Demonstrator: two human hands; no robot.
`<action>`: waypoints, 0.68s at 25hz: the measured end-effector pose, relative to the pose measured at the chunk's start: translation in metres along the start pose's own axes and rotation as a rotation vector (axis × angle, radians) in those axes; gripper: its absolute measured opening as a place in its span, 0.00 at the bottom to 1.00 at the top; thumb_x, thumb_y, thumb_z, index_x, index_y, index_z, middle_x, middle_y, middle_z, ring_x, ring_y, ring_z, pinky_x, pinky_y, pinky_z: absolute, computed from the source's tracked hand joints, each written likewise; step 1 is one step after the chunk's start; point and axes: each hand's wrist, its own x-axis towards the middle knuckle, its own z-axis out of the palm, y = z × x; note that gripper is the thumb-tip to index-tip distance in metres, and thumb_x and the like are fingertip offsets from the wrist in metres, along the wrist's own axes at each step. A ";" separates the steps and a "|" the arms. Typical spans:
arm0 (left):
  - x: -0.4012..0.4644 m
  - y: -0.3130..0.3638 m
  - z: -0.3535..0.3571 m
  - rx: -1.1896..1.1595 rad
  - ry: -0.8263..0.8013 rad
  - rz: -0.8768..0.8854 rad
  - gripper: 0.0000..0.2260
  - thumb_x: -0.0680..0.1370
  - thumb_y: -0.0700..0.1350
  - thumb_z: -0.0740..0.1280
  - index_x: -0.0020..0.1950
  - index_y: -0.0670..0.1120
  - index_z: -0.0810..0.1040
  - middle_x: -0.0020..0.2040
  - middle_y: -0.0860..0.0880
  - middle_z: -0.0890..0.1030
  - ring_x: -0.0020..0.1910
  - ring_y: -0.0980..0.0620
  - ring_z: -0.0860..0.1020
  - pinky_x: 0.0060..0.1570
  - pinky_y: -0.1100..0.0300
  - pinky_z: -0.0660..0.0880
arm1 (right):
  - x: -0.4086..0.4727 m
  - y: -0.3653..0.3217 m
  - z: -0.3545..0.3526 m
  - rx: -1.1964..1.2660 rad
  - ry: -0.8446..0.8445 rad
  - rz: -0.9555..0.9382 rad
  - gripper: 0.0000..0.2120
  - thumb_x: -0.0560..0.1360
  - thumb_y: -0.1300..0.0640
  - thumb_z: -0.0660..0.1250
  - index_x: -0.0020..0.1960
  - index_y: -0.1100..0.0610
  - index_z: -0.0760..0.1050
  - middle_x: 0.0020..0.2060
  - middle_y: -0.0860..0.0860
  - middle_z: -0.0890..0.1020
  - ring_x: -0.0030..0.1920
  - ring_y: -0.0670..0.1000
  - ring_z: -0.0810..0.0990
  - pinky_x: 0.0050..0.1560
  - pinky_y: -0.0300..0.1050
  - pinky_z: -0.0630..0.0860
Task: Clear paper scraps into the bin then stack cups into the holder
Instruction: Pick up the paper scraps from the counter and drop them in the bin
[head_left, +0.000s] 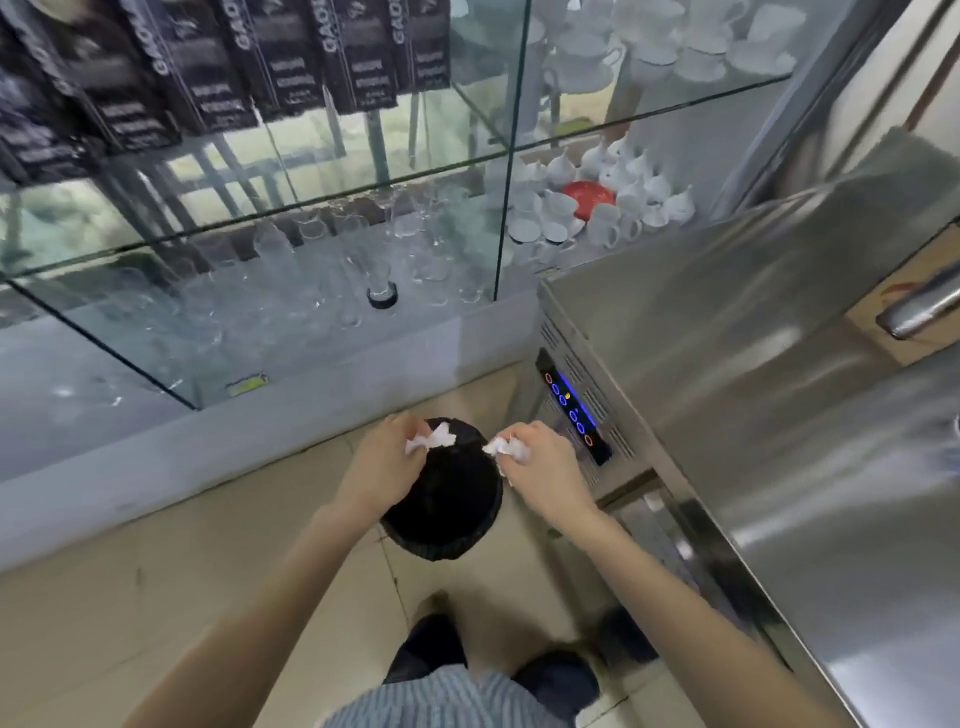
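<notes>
Now both bare hands hover over the round black-lined bin on the beige tiled floor; the left hand pinches a crumpled white paper scrap at its fingertips, the scrap poking out above the bin's far rim; the right hand has fingers curled tight round a second wadded white paper scrap, just beside the bin's right edge; up on the glass shelf, dark cartons read "GAO", the rest too blurred; the steel appliance's control panel glows with blue and red rings.
</notes>
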 end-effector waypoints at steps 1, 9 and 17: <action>0.001 -0.009 -0.007 -0.006 0.001 -0.010 0.06 0.74 0.38 0.60 0.45 0.44 0.75 0.42 0.49 0.75 0.39 0.49 0.71 0.33 0.64 0.61 | 0.004 -0.008 0.010 0.000 -0.008 -0.006 0.09 0.72 0.65 0.60 0.49 0.66 0.77 0.47 0.63 0.80 0.52 0.60 0.75 0.47 0.45 0.62; 0.013 -0.055 -0.027 -0.055 0.063 -0.096 0.03 0.74 0.42 0.62 0.40 0.47 0.71 0.40 0.52 0.75 0.40 0.51 0.72 0.33 0.62 0.63 | 0.044 -0.031 0.053 0.017 -0.064 0.013 0.07 0.73 0.62 0.62 0.49 0.61 0.77 0.46 0.59 0.80 0.49 0.59 0.75 0.40 0.40 0.60; 0.032 -0.099 0.018 -0.122 0.119 -0.204 0.07 0.75 0.38 0.61 0.51 0.43 0.75 0.48 0.50 0.73 0.46 0.53 0.70 0.39 0.68 0.59 | 0.079 0.004 0.095 0.001 -0.216 0.079 0.08 0.72 0.60 0.62 0.50 0.57 0.76 0.40 0.50 0.76 0.42 0.50 0.73 0.37 0.35 0.61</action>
